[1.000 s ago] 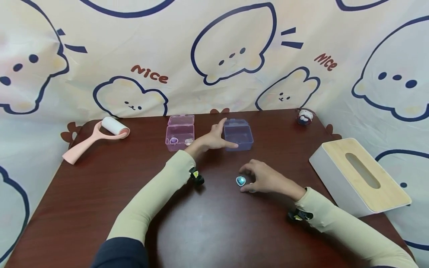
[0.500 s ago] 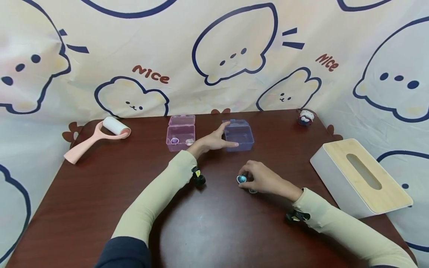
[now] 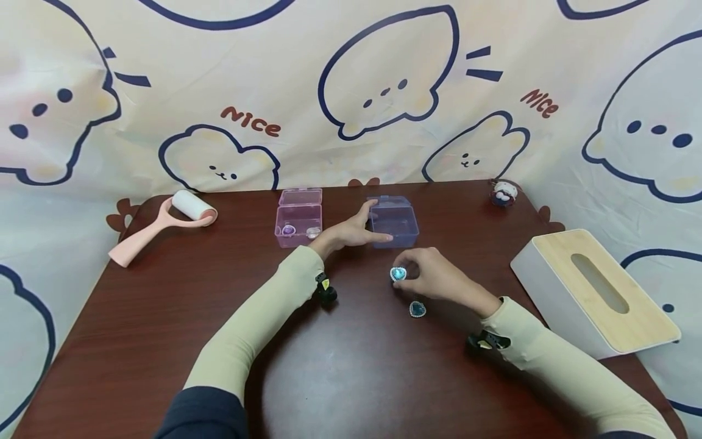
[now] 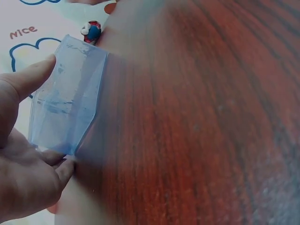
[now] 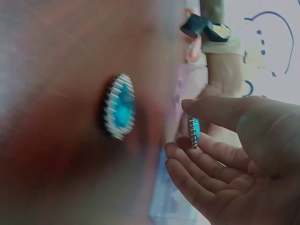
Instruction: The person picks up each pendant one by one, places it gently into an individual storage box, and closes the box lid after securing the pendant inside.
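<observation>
My right hand (image 3: 439, 272) pinches a bright blue heart-shaped jewel (image 3: 398, 274) with a rhinestone rim between thumb and fingertips, above the table. A darker teal heart-shaped jewel (image 3: 417, 309) with the same rim lies on the table below that hand; the right wrist view shows this jewel (image 5: 121, 110) close up. Whether either has a ring band is hidden. My left hand (image 3: 353, 231) grips the left side of a clear blue plastic box (image 3: 403, 225), thumb at the front and fingers toward the back. The box's lid stands open, tilted back.
Left of the blue box, an open pink plastic box (image 3: 298, 219) holds small jewels. A pink-handled lint roller (image 3: 164, 222) lies far left. A tissue box (image 3: 595, 296) stands at the right, a small figurine (image 3: 503, 193) at the back right. A patterned cloth (image 3: 296, 73) hangs behind.
My right hand has closed on the bright blue jewel, lifted it and moved toward the blue box, uncovering the teal jewel. My left hand has stayed at the box.
</observation>
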A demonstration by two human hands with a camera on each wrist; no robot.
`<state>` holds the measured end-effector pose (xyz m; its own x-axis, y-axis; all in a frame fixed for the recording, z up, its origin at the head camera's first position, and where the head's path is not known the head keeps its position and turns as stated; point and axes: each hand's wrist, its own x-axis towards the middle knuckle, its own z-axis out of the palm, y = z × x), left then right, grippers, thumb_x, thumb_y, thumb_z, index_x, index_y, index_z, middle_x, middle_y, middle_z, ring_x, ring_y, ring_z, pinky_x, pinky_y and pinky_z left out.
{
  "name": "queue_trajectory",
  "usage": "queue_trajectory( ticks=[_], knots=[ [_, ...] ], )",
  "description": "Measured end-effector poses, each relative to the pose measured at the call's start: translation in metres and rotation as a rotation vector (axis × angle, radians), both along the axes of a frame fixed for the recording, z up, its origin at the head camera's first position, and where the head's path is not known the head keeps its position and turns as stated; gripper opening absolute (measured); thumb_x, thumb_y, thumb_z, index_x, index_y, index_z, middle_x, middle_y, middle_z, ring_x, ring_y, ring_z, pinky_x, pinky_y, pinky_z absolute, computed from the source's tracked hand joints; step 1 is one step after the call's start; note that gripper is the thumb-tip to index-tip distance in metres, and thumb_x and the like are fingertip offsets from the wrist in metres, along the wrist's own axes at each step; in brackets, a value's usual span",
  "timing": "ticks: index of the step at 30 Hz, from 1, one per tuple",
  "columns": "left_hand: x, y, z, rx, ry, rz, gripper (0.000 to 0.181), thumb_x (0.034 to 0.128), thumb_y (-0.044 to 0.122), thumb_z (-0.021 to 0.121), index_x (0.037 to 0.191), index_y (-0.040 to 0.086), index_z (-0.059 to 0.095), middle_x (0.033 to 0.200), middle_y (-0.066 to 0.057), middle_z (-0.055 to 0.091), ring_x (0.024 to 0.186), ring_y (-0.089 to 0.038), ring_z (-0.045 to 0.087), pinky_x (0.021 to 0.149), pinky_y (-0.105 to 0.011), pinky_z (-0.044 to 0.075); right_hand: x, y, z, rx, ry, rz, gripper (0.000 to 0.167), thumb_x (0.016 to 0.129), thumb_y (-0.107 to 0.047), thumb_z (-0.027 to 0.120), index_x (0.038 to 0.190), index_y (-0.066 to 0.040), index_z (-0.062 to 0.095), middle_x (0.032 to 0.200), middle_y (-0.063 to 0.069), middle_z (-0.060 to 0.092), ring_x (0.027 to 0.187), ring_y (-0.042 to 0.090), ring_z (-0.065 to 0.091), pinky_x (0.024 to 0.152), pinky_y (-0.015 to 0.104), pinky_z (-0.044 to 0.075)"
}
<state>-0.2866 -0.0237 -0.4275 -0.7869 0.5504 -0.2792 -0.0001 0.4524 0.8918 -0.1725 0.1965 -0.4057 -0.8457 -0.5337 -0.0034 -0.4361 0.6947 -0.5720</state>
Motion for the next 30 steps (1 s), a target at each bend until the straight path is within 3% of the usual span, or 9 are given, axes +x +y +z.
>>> queue_trajectory(
  ticks=[7, 12, 20, 25, 30],
  knots=[
    [0.001, 0.002, -0.003, 0.043, -0.011, 0.026, 0.109, 0.09, 0.035, 0.08, 0.164, 0.025, 0.001, 0.163, -0.014, 0.028, 0.151, -0.034, 0.032, 0.129, -0.054, 0.02, -0.011, 0.002, 0.011, -0.061, 0.02, -0.047, 0.031, 0.086, -0.018, 0.084, 0.114, -0.009, 0.074, 0.104, 0.004, 0.077, 0.094, 0.018, 0.074, 0.086, 0.04, 0.062],
    [0.001, 0.004, -0.004, 0.087, -0.012, 0.025, 0.107, 0.0915, 0.029, 0.079, 0.164, 0.022, 0.001, 0.163, -0.015, 0.028, 0.149, -0.036, 0.037, 0.126, -0.05, 0.03, -0.022, 0.004, 0.017, -0.078, 0.019, -0.062, 0.031, 0.086, -0.02, 0.085, 0.114, -0.01, 0.074, 0.106, 0.005, 0.077, 0.097, 0.02, 0.076, 0.088, 0.04, 0.062],
    [0.006, 0.004, -0.002, 0.102, -0.046, 0.022, 0.106, 0.0936, 0.028, 0.077, 0.165, 0.023, -0.003, 0.167, -0.014, 0.021, 0.154, -0.034, 0.031, 0.128, -0.049, 0.025, -0.039, 0.003, 0.033, -0.102, 0.04, -0.103, 0.035, 0.087, -0.019, 0.084, 0.117, -0.007, 0.072, 0.109, 0.01, 0.077, 0.1, 0.025, 0.076, 0.092, 0.044, 0.061],
    [0.004, 0.001, -0.002, 0.114, -0.044, 0.011, 0.108, 0.0924, 0.029, 0.078, 0.165, 0.023, -0.003, 0.167, -0.013, 0.019, 0.152, -0.034, 0.032, 0.127, -0.05, 0.027, -0.052, -0.003, 0.037, -0.116, 0.065, -0.088, 0.036, 0.088, -0.018, 0.083, 0.119, -0.004, 0.072, 0.112, 0.013, 0.077, 0.103, 0.028, 0.076, 0.092, 0.044, 0.061],
    [0.004, 0.001, 0.001, 0.094, -0.043, 0.005, 0.11, 0.092, 0.032, 0.078, 0.165, 0.024, -0.004, 0.171, -0.013, 0.012, 0.158, -0.036, 0.023, 0.128, -0.053, 0.025, -0.068, -0.005, 0.037, -0.106, 0.082, -0.101, 0.036, 0.09, -0.017, 0.081, 0.121, -0.003, 0.071, 0.114, 0.016, 0.076, 0.104, 0.03, 0.076, 0.091, 0.045, 0.062]
  ],
)
